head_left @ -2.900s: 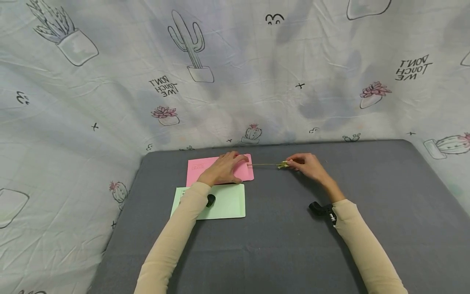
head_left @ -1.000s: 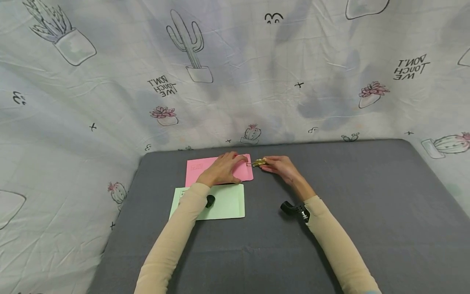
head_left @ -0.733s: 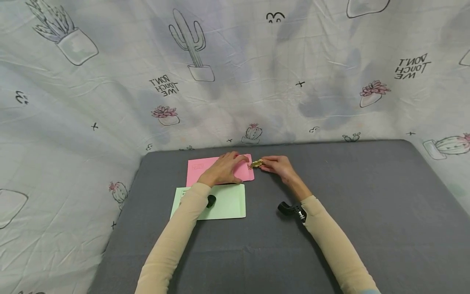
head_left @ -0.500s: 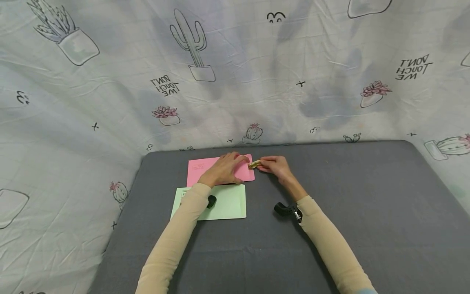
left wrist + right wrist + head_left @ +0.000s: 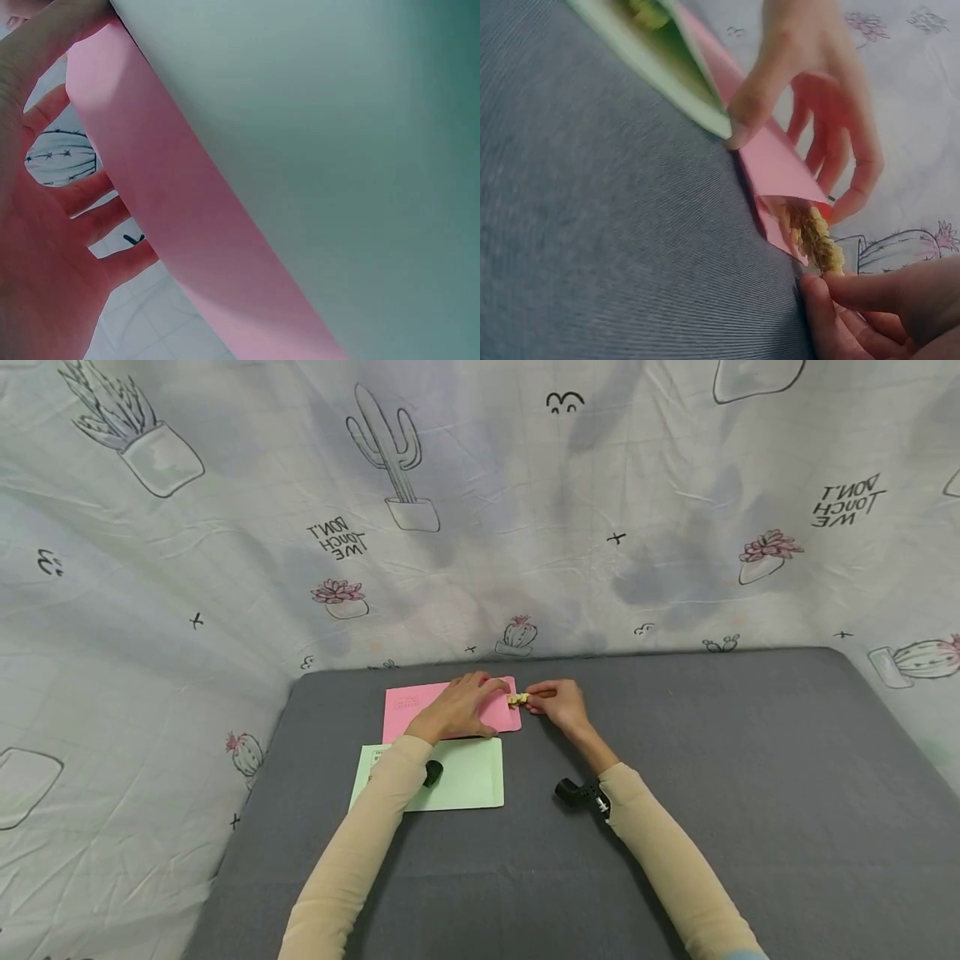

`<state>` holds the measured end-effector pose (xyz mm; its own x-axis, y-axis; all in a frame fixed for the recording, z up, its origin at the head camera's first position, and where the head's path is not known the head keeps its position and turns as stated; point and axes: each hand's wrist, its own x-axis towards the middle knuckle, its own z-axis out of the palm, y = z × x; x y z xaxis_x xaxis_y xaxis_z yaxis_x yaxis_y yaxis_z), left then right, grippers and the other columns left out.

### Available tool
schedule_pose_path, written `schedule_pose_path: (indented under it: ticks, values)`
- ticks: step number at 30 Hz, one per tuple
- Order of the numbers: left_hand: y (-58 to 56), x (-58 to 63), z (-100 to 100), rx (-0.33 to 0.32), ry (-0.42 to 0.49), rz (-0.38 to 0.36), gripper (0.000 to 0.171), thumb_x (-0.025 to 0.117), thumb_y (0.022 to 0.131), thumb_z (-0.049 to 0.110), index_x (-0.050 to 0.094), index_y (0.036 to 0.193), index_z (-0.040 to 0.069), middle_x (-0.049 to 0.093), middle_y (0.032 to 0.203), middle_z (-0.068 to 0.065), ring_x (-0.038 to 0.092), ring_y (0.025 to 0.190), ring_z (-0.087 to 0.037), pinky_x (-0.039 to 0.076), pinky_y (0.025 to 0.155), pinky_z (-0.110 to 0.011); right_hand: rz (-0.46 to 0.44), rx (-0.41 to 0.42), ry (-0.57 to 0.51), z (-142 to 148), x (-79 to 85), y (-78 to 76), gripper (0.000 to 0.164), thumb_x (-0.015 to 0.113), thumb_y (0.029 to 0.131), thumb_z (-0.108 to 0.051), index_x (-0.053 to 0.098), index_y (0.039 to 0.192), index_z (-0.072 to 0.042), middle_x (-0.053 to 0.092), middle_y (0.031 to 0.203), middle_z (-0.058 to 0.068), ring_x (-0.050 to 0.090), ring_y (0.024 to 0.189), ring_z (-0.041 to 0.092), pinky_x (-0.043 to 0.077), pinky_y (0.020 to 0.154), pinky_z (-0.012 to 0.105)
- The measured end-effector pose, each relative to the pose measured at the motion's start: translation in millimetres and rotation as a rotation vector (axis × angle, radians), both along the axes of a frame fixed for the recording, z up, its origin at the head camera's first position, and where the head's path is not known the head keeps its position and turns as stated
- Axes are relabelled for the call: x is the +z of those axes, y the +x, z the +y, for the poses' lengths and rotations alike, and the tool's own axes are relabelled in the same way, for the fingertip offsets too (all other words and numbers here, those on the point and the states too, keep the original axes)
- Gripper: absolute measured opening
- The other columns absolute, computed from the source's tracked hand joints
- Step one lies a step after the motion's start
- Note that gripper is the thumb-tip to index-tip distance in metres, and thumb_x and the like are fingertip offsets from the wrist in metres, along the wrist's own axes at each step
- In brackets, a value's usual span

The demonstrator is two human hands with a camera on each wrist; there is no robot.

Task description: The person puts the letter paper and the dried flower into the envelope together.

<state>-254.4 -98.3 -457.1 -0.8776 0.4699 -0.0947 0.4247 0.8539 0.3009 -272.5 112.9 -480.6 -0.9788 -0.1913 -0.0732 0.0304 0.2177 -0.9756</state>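
My left hand [image 5: 454, 703] spans the pink envelope [image 5: 408, 703], its thumb at the near edge and its fingers at the far edge. That grip makes the envelope's right end gape in the right wrist view. My right hand [image 5: 562, 703] pinches the yellow tip of a dried flower sprig [image 5: 810, 234] between thumb and fingers. Most of the sprig lies inside the pink envelope's mouth, and its stem is hidden there. Below my left wrist lies a light green envelope [image 5: 465, 777], next to the pink one. Something yellow [image 5: 649, 13] shows inside its open mouth.
A dark grey cloth [image 5: 480, 893] covers the table. Behind and to the left hangs a pale curtain [image 5: 480, 560] printed with cacti. Each wrist wears a black camera, such as the right wrist camera [image 5: 576, 792].
My right hand has moved left, sliding the sprig into the pink envelope. Earlier its long stem showed outside; now only the flower end does. My left hand stays on the envelope.
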Motion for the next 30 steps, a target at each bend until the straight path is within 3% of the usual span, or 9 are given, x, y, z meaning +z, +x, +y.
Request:
schedule_pose_path:
  ticks: [5,9,18,24,30]
  values:
    - [1.6,1.1,0,-0.001,-0.012,-0.009,0.073,0.081,0.077,0.043,0.046,0.14,0.03,0.046,0.136,-0.007,0.041,0.129,-0.027,0.025,0.114,-0.049,0.161,-0.008,0.185,-4,-2.2,2.1,0.013,0.071,0.087,0.001,0.074,0.097,0.007,0.072,0.09,0.022,0.071,0.072,0.022,0.057,0.063,0.025]
    - [2.2,1.8,1,0.0,-0.021,-0.014,0.073,0.08,0.078,0.042,0.045,0.141,0.029,0.045,0.138,-0.007,0.041,0.13,-0.028,0.025,0.115,-0.049,0.198,0.006,0.223,-9,-2.5,3.2,0.012,0.073,0.086,-0.002,0.075,0.096,0.005,0.073,0.089,0.019,0.07,0.071,0.021,0.056,0.062,0.026]
    - [2.0,2.8,1,-0.01,-0.021,0.007,0.078,0.081,0.078,0.042,0.043,0.144,0.028,0.045,0.139,-0.009,0.041,0.131,-0.03,0.024,0.115,-0.049,0.128,0.039,0.112,-22,-1.0,4.0,0.021,0.073,0.085,0.0,0.071,0.104,0.01,0.071,0.095,0.025,0.073,0.081,0.029,0.059,0.068,0.031]
    - [1.2,1.8,2,-0.02,-0.021,0.01,0.08,0.082,0.078,0.041,0.042,0.145,0.027,0.044,0.139,-0.009,0.041,0.131,-0.03,0.025,0.115,-0.049,0.091,0.035,0.13,-27,-2.3,2.2,0.027,0.072,0.085,-0.001,0.068,0.11,0.009,0.072,0.095,0.023,0.071,0.068,0.018,0.058,0.062,0.027]
    - [1.2,1.7,-1,-0.021,-0.021,0.006,0.08,0.082,0.078,0.041,0.042,0.146,0.027,0.044,0.14,-0.009,0.04,0.132,-0.03,0.024,0.115,-0.049,0.014,0.142,0.052,-21,-2.8,-1.3,0.031,0.066,0.091,0.001,0.063,0.12,0.011,0.07,0.102,0.026,0.067,0.067,0.01,0.057,0.062,0.025]
